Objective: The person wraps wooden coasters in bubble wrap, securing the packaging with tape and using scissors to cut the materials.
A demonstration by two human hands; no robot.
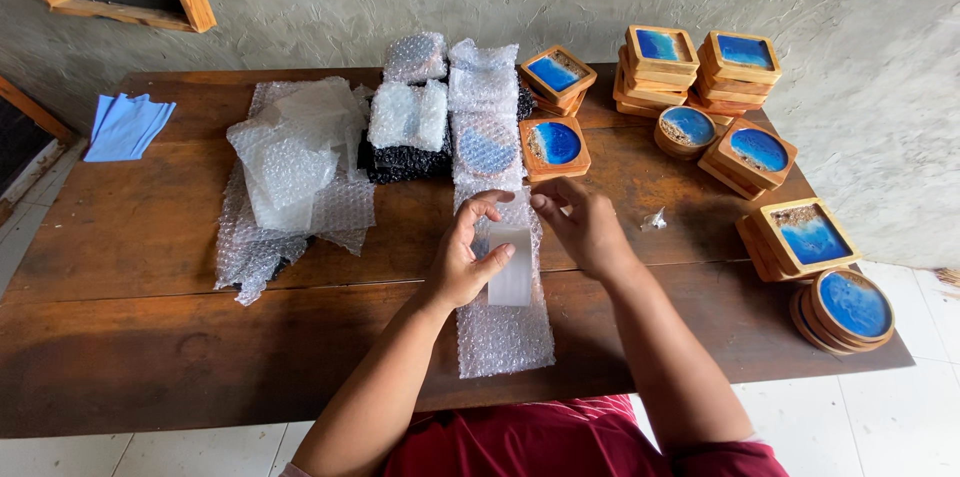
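My left hand (468,255) pinches a white rectangular piece (513,272), thumb on its upper edge, over a long strip of bubble wrap (503,332) that runs down the middle of the wooden table (130,227). My right hand (583,225) hovers just right of it, fingers curled, holding nothing that I can see. Further up the strip lies a round blue coaster under the wrap (487,151). A square wooden coaster with a blue centre (554,145) sits beside it.
Piles of bubble wrap sheets (297,162) and wrapped bundles (408,117) lie left of the strip. Stacks of square and round blue coasters (741,62) (846,309) fill the table's right side and edge. A blue cloth (127,125) lies far left. A small crumpled scrap (655,221) sits right.
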